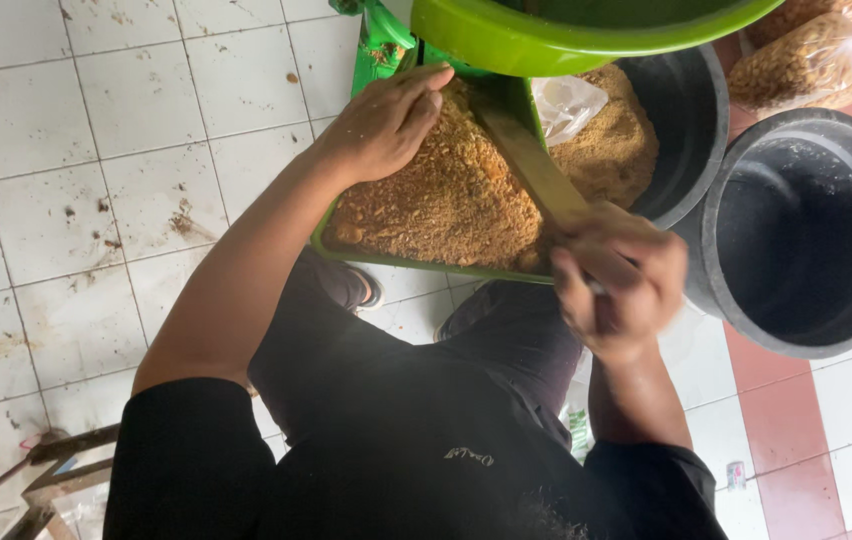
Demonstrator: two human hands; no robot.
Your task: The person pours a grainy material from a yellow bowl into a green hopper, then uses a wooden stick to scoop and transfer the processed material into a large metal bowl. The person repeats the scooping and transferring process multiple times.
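1. Seen from above: left hand [386, 120] pressed palm-down on a heap of brown crumbly mix [446, 195], fingers [424, 88] held loosely together and flat, gripping nothing.
2. Right hand [618, 295] wrapped around the near end of a flat wooden stick [531, 165], fingers closed on it; slightly blurred, so the exact grip cannot be told.
3. Mix lying in a shallow green tray [416, 262], propped above the lap and leaning toward a black bucket [681, 120] that already carries more of the same mix and a scrap of clear plastic [564, 103].
4. Second black bucket [806, 235] just beside the first, dark inside. Green basin [566, 30] overhanging at the top edge; bags of fried snacks [811, 55] in the top right corner.
5. Tiled floor [96, 180] below, white on the left and red-and-white on the right, spotted with crumbs.
6. For working well here, as a judgement: keep the tray steady with the flat left palm, run the stick low along the tray bottom, and take short strokes so nothing spills over the rim onto the floor.
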